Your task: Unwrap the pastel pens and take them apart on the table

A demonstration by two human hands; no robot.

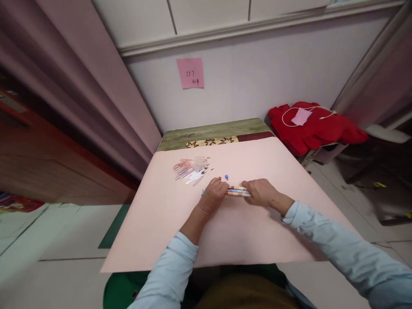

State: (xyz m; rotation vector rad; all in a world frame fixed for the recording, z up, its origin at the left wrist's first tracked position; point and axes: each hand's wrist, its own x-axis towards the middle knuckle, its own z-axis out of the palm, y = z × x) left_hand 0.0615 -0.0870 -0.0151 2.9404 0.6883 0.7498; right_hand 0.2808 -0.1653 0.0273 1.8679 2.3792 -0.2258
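Several slim pens (pixel 237 191) with peach, orange and light blue barrels lie side by side between my hands, low over the table. My left hand (pixel 213 194) is closed around their left ends. At the other end, my right hand (pixel 260 192) grips them with its fingers wrapped round. A small blue piece (pixel 226 177) rests just beyond the pens, its kind too small to make out. Past my left hand lies a loose pile of thin pens or refills (pixel 192 170), some clear, pinkish or white with dark tips. A bit of blue shows at my left hand's outer edge.
A pale pink sheet (pixel 154 223) covers most of the table, with a green wood-patterned strip (pixel 212 128) at the back. A pink note (pixel 190 73) is stuck on the wall. Red cloth (pixel 298 139) with a white cable stands at the right; a curtain (pixel 106 86) hangs left.
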